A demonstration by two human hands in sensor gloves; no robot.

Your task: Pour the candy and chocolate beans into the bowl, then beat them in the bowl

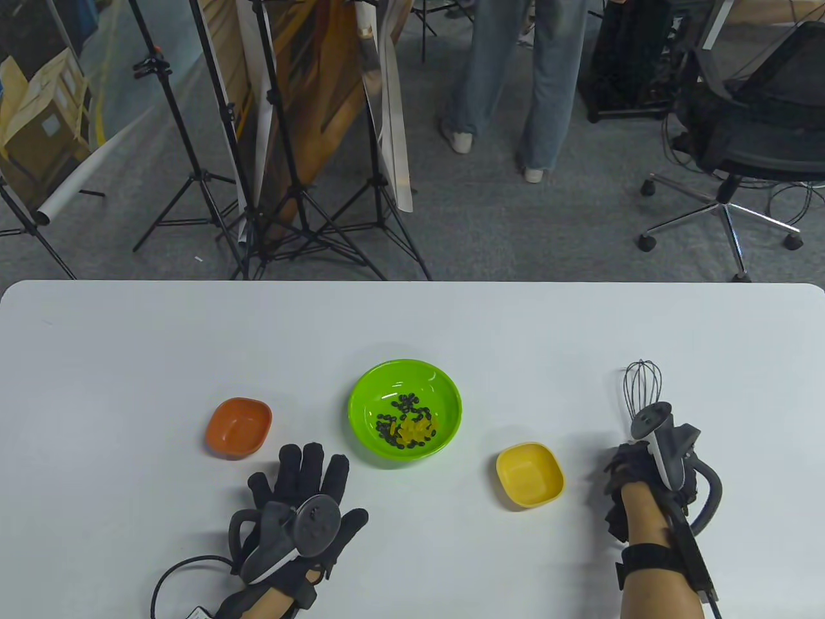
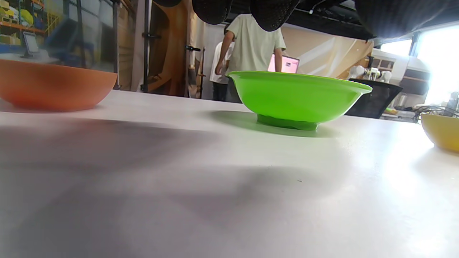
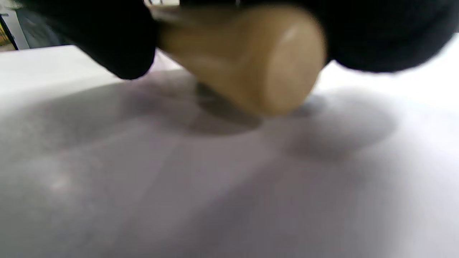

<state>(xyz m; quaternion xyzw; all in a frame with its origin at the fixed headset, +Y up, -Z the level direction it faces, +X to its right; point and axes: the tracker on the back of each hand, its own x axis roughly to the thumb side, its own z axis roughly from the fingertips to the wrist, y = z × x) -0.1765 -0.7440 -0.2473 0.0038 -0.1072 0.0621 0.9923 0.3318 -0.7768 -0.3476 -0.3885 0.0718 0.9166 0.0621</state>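
A green bowl [image 1: 405, 410] stands mid-table and holds dark chocolate beans [image 1: 403, 405] and yellow candy [image 1: 416, 432]. An empty orange dish [image 1: 238, 427] sits to its left, an empty yellow dish [image 1: 530, 475] to its right. My left hand [image 1: 303, 490] lies flat on the table below the orange dish, fingers spread and holding nothing. My right hand [image 1: 635, 474] at the far right grips a whisk; its wire head [image 1: 642, 385] points away from me. The right wrist view shows the whisk's wooden handle [image 3: 258, 57] between my gloved fingers [image 3: 107, 39], just above the table.
The white table [image 1: 129, 361] ends at its far edge; beyond it are tripods [image 1: 283, 161], an office chair [image 1: 741, 142] and a standing person's legs [image 1: 515, 84]. In the left wrist view the green bowl [image 2: 297, 96] stands ahead, between the orange dish [image 2: 53, 86] and the yellow dish [image 2: 443, 130].
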